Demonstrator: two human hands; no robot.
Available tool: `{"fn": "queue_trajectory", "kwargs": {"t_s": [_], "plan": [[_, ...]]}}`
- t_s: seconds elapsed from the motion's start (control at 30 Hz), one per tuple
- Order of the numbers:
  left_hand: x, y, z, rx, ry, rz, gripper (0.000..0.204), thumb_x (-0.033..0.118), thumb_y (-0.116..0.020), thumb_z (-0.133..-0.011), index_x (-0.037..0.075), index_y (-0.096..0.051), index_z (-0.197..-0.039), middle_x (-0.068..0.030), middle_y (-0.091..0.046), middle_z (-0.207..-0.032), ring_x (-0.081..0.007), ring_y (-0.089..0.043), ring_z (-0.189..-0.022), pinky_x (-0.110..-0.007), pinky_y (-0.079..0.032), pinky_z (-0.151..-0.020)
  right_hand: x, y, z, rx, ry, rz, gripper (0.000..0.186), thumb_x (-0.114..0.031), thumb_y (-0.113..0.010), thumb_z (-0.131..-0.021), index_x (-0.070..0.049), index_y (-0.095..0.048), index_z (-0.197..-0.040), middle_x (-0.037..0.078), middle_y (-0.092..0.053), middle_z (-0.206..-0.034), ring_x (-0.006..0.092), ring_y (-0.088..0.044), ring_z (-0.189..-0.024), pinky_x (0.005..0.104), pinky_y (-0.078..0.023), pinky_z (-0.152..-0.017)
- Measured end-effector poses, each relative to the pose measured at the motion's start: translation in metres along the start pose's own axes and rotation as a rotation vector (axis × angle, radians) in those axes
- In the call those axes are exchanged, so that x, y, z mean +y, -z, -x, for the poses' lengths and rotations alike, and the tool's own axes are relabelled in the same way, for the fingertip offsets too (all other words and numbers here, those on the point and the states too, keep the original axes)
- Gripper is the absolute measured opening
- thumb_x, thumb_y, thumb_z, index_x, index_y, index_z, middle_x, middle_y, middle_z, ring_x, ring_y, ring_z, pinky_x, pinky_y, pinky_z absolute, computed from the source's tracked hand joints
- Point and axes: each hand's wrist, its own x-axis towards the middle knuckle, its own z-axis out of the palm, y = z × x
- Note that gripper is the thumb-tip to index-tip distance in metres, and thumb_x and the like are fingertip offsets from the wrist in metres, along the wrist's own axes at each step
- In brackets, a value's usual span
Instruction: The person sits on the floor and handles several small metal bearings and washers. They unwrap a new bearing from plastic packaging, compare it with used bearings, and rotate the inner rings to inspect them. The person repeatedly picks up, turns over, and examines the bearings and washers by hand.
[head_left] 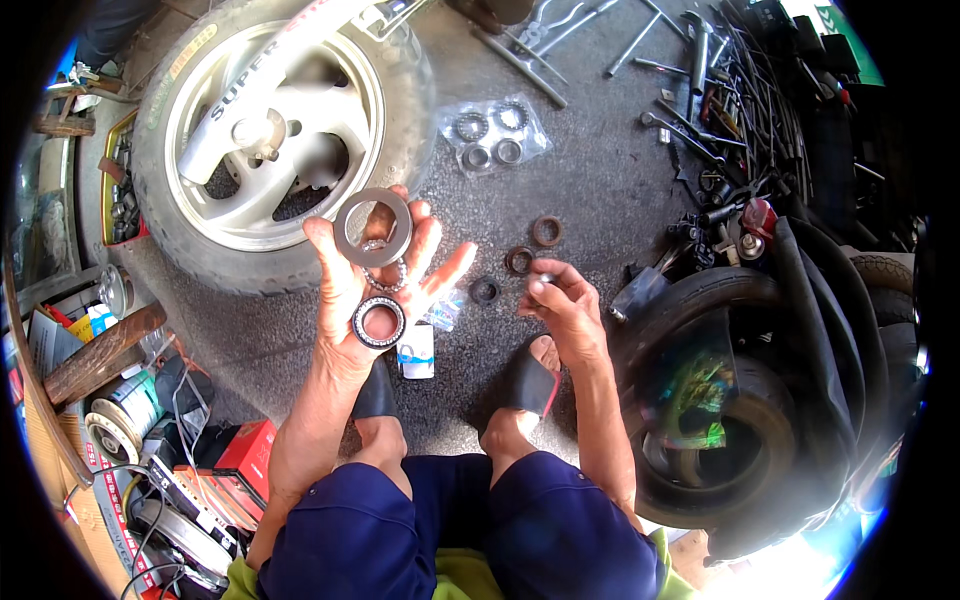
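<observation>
My left hand (338,312) is palm up with its fingers apart, cradling several bearing parts. A flat grey metal ring (404,229) rests against the fingers, farthest from the wrist. Below it a ring of small steel balls (402,276) lies partly hidden. Nearest the wrist sits a dark bearing ring (379,345) with balls around its rim. My right hand (572,318) is closed in a pinch; a small greyish thing shows at the fingertips, too small to name. Close by on the ground lie three loose dark rings, one brownish ring (534,233) among them.
A motorcycle wheel (160,200) with white spokes lies at upper left. Beyond my hands is a clear plastic pack (495,152) of rings. A blue-white packet (416,362) lies near my feet. Tools, including a hammer (700,55), fill the upper right; tyres (640,370) sit at right.
</observation>
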Motion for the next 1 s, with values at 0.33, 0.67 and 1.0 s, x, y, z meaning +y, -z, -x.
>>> {"fn": "queue_trajectory", "kwargs": {"t_s": [0.33, 0.67, 1.0], "plan": [[-0.007, 0.006, 0.01, 0.164, 0.042, -0.18, 0.074, 0.05, -0.069, -0.077, 0.01, -0.044, -0.134, -0.0208, -0.055, -0.123, -0.0327, -0.057, -0.112, -0.039, -0.058, -0.083, 0.048, 0.007, -0.039, 0.293, 0.499, 1.135, 0.046, -0.019, -0.076, -0.068, -0.009, -0.064, -0.111, 0.014, -0.068, -0.086, 0.0279, -0.066, -0.072, 0.0363, -0.052, -0.067], [-0.003, 0.038, 0.021, 0.28, 0.24, -0.214, 0.052, 0.046, -0.05, -0.095, 0.003, -0.05, -0.126, -0.024, -0.061, -0.11, -0.0313, -0.065, -0.097, -0.016, -0.041, -0.035, 0.038, 0.007, -0.046, 0.225, 0.385, 1.319, 0.044, -0.021, -0.073, -0.068, -0.003, -0.061, -0.106, 0.02, -0.067, -0.083, 0.0342, -0.067, -0.076, 0.0427, -0.052, -0.068], [-0.007, 0.039, 0.024, 0.465, 0.31, -0.56, 0.041, 0.036, -0.047, -0.098, -0.001, -0.058, -0.111, -0.0205, -0.063, -0.099, -0.0242, -0.067, -0.076, -0.016, -0.037, -0.033, 0.017, 0.012, -0.027, -0.22, -0.121, -0.486, 0.036, -0.031, -0.069, -0.077, -0.005, -0.063, -0.101, -0.006, -0.042, -0.055, 0.0065, -0.036, -0.041, 0.0219, -0.028, -0.037]]}}
